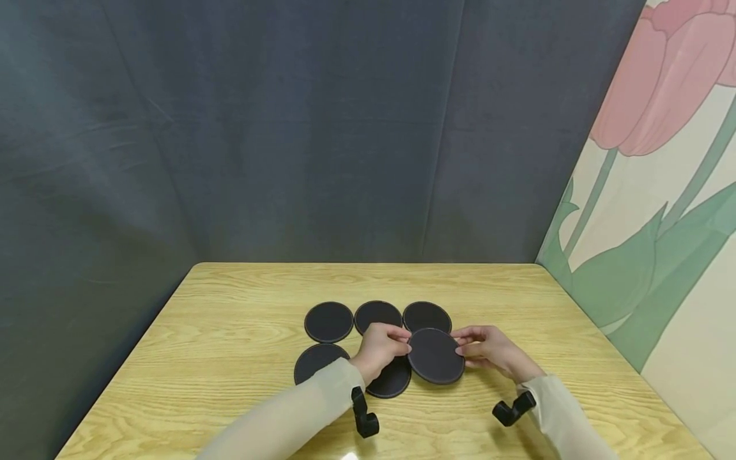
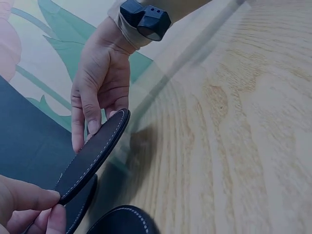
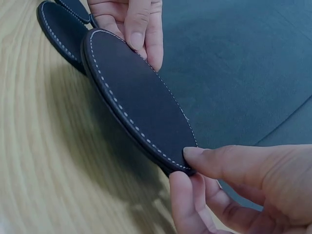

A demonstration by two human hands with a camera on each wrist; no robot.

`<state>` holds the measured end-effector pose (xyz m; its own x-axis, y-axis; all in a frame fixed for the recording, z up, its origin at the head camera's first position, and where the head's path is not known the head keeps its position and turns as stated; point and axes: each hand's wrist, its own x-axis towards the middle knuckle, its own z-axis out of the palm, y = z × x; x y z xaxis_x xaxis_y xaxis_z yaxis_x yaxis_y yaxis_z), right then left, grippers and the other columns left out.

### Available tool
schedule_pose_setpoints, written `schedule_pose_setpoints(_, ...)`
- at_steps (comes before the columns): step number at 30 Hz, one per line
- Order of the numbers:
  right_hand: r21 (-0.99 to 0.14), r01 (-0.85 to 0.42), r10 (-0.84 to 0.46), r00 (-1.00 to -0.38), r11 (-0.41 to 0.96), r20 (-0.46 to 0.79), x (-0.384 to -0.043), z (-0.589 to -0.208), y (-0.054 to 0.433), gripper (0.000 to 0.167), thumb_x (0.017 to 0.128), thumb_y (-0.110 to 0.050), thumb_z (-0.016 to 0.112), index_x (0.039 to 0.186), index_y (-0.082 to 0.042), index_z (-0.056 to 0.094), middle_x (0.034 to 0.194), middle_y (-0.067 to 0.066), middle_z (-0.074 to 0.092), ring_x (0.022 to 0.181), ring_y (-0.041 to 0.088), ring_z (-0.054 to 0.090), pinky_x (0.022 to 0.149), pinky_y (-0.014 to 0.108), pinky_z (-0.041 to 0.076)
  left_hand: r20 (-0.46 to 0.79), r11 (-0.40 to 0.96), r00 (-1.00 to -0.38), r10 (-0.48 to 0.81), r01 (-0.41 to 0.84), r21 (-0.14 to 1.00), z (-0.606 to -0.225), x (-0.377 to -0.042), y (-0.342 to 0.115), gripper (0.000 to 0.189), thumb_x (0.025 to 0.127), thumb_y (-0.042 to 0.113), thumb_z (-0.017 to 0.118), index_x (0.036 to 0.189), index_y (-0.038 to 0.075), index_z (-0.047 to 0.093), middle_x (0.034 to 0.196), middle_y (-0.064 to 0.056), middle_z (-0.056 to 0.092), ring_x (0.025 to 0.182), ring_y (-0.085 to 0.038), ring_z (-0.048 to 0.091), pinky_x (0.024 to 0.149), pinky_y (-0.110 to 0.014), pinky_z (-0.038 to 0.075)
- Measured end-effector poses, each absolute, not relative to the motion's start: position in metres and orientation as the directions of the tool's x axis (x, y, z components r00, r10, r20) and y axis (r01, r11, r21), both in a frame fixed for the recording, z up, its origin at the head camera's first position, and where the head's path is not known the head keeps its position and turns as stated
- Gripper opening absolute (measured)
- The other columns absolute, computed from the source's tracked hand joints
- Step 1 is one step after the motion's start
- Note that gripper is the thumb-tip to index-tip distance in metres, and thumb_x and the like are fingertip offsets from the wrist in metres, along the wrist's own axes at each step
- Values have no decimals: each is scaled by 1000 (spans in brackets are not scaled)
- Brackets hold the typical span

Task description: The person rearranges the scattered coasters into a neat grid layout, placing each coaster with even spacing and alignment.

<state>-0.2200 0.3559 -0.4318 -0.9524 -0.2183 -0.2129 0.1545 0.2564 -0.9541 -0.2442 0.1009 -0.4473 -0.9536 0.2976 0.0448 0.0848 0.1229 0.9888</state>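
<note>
Both hands hold one round black coaster [image 1: 436,356] with pale stitching round its edge, tilted above the table. My left hand [image 1: 380,348] pinches its left edge between thumb and fingers; my right hand [image 1: 493,349] pinches the right edge. In the right wrist view the coaster [image 3: 136,100] slants over the wood, with a shadow beneath it. Behind it lie three more coasters in a row: left [image 1: 329,322], middle [image 1: 377,314] and right [image 1: 427,315]. Nearer, a coaster [image 1: 319,360] is partly covered by the left sleeve, and another [image 1: 392,379] lies partly under the left hand.
The wood-grain table [image 1: 230,332] backs onto a dark curtain [image 1: 322,140]. On the right stands a wall [image 1: 661,255] painted with tulips. Each wrist wears a black camera mount, one on the left [image 1: 365,414] and one on the right [image 1: 513,409].
</note>
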Motion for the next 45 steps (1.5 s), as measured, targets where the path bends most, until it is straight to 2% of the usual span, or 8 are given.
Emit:
schedule_pose_setpoints(10, -951, 180, -188, -955, 249, -230, -218, -440, 365, 43, 87, -2, 69, 126, 9, 56, 95, 3, 56, 74, 8, 62, 67, 23, 57, 50, 168, -956, 289, 102, 980, -452, -239, 111, 22, 73, -12, 73, 93, -4, 75, 83, -13, 72, 75, -13, 66, 66, -23, 54)
schedule_pose_setpoints(19, -949, 189, -179, -954, 254, -238, -218, -446, 367, 43, 87, 0, 68, 126, 11, 55, 94, 3, 56, 75, 8, 62, 67, 25, 58, 58, 179, -956, 289, 114, 977, -455, -238, 114, 23, 71, -13, 73, 92, -4, 75, 85, -13, 72, 76, -13, 65, 66, -22, 55)
schedule_pose_setpoints(28, -936, 174, -146, -963, 305, -227, -216, -445, 363, 42, 85, 2, 68, 124, 13, 55, 94, 4, 54, 75, 9, 63, 66, 27, 58, 51, 255, -959, 278, 125, 959, -460, -240, 118, 22, 71, -10, 75, 90, 1, 77, 80, -6, 73, 71, -5, 63, 63, -18, 53)
schedule_pose_setpoints(45, -916, 179, -161, -955, 360, -249, -215, -446, 364, 36, 85, 4, 66, 119, 13, 57, 89, 5, 57, 77, 12, 66, 66, 27, 59, 75, 348, -953, 293, 179, 920, -462, -242, 119, 21, 69, -8, 77, 87, 3, 77, 76, -3, 72, 67, -4, 62, 63, -19, 52)
